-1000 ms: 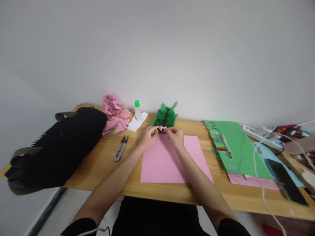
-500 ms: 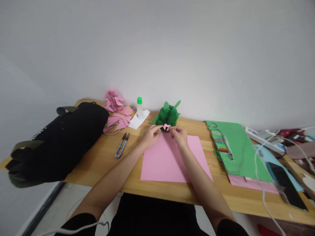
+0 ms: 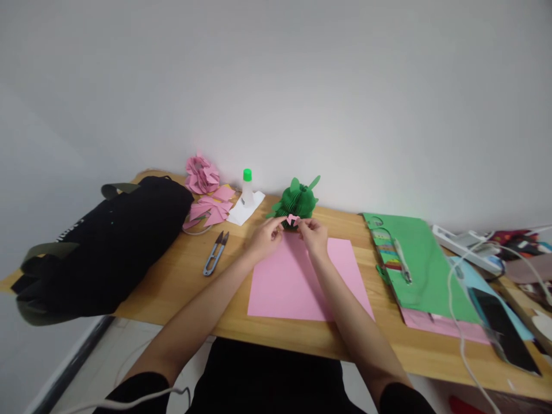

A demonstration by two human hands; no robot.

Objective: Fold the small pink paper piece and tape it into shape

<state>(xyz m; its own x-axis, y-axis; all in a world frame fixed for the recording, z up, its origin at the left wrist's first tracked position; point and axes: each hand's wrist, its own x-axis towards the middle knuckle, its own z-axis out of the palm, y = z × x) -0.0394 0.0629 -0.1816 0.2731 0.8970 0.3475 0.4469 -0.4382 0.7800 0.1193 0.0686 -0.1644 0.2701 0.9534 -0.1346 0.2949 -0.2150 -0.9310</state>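
My left hand and my right hand meet above the far edge of a pink paper sheet. Between their pinched fingertips they hold a small pink folded paper piece. Just behind it stands a green folded-paper ball with leaf tips. Both hands' fingers are closed on the piece.
On the wooden table lie thread snips, a glue bottle with green cap, pink paper flowers and petals, and a black bag at left. Green and pink sheets, a phone and cables lie right.
The hands stay pinched on the small pink piece near the green ball; the view has shifted slightly, and the hands lifted the piece a little toward the ball.
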